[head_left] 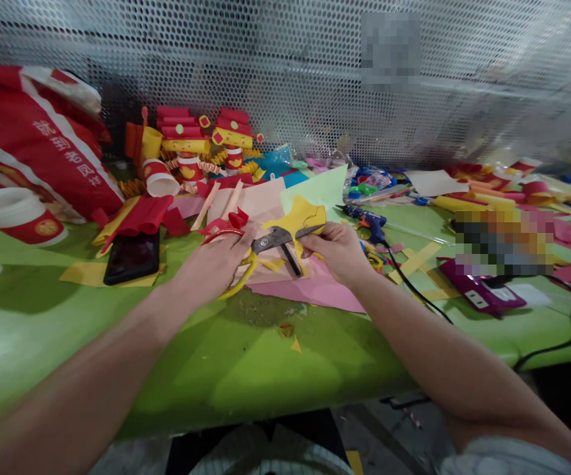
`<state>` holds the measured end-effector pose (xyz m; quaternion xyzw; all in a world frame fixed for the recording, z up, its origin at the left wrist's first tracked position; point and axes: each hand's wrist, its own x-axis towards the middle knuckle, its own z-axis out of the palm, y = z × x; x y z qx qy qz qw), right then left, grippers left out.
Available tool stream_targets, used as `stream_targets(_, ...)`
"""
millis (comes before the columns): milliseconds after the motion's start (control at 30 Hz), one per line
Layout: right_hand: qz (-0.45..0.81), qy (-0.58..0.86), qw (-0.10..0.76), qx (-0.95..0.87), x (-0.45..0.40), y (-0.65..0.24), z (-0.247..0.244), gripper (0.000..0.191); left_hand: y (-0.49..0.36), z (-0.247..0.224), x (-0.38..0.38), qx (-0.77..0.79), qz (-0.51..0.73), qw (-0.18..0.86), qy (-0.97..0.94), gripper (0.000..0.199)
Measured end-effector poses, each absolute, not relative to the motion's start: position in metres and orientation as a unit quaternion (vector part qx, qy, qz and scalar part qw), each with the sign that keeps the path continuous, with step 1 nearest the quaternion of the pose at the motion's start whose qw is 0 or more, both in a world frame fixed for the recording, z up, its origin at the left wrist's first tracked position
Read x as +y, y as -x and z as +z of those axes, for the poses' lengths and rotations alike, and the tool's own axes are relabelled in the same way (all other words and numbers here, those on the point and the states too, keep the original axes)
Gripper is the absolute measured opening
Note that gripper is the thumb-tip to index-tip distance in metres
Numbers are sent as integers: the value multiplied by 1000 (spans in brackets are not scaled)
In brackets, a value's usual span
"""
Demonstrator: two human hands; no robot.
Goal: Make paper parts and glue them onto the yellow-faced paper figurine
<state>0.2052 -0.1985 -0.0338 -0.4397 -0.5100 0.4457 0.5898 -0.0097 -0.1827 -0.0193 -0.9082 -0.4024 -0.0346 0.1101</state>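
Note:
My left hand is closed around the handles of a pair of scissors, one handle red and the other yellow. The blades point right and stand apart around a piece of yellow paper that has a dark outline drawn on it. Between thumb and fingers, my right hand pinches the yellow paper's right side, close to a blade tip. Below the blades lies a black marker on the paper sheets. A pink sheet and a pale green sheet spread out underneath and behind.
A black phone and paper cups are on the left. Behind stand red-and-yellow paper figures. To the right lie a blue glue gun with a black cord and a purple box. A perforated metal panel borders the back.

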Motion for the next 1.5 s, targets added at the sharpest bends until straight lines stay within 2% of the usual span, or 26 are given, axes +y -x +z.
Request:
stream_targets(333,427,440,606,-507,-200,-205,-34,12,8,-15,-186,-416,-22,77,906,56)
stream_targets(600,420,450,623,-483,-201,-202,-35,13,9,-19,-184,-392,-60,37,917,56)
stream_targets(800,380,463,622,-505,-203,-201,-40,16,11,-22,-184,-386,-73,48,918,60)
stream_targets(1067,392,427,635,-511,-205,-204,-35,25,12,-14,-185,-412,-52,54,908,59)
stream_targets(1500,403,423,645,-493,-205,-201,-39,17,12,-17,-185,-407,-64,95,906,56)
